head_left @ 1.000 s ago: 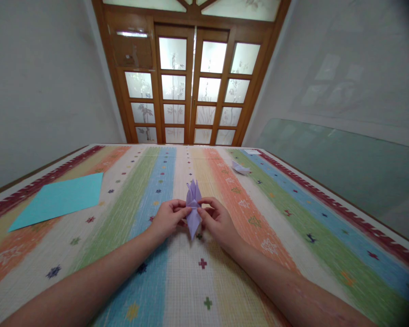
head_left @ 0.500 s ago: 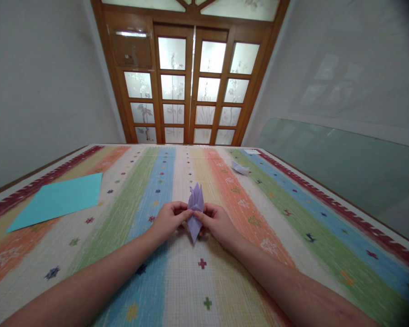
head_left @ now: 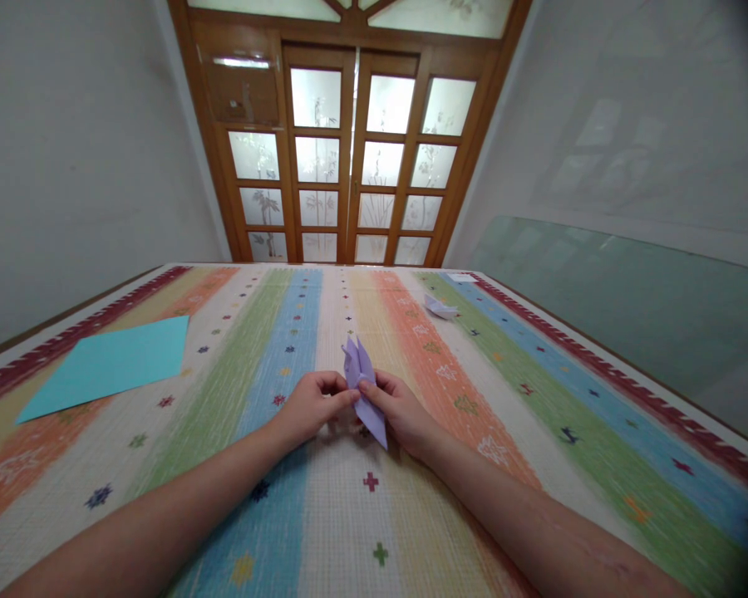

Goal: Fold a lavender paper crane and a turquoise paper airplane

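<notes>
A partly folded lilac origami piece [head_left: 362, 387] is pinched between both my hands above the striped table mat [head_left: 237, 390]. My left hand [head_left: 312, 407] grips its left side at the middle with thumb and fingers. My right hand [head_left: 400, 409] grips the right side, fingertips meeting the left hand's. The piece has pointed flaps at its far end and a long tip slanting towards me and to the right, over my right hand.
A turquoise paper sheet [head_left: 109, 364] lies flat at the left of the mat. A small folded white paper piece [head_left: 440, 308] sits far right of centre. A glass panel [head_left: 629, 307] leans along the right wall; wooden doors [head_left: 349, 158] stand behind the table.
The lilac piece has turned: its near tip, which pointed straight at me, now slants to the right. Both hands have drawn slightly nearer to me and closer together.
</notes>
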A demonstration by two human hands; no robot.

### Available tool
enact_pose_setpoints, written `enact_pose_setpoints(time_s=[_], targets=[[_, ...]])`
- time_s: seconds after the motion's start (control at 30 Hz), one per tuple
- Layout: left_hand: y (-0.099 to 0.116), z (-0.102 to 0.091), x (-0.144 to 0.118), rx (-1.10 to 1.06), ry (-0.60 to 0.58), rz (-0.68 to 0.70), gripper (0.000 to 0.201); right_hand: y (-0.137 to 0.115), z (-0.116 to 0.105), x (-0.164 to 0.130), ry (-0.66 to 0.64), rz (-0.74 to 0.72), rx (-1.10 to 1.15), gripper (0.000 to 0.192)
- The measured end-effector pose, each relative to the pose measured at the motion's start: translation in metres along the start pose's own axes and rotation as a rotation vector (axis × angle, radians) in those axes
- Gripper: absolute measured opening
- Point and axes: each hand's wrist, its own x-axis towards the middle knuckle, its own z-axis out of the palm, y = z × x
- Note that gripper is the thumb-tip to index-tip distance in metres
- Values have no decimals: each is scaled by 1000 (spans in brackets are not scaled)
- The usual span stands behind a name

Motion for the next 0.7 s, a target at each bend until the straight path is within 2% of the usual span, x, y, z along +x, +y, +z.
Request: enact_pose_setpoints(time_s=[0.07,0.23,0.33,0.5,0.7], targets=[[4,-1,-2,35,1,62,36,-4,0,-2,-38,65,103,41],[18,-6,-6,48,243,192,30,-11,-3,-7,-128,192,263,45],[28,-8,-8,59,305,261,28,-10,-6,-8,-170,213,286,45],[46,-5,-12,277,261,356,36,-8,-6,-8,-255,232,257,45],[63,-12,-9,357,150,307,19,-6,-7,-9,-325,223,225,43]])
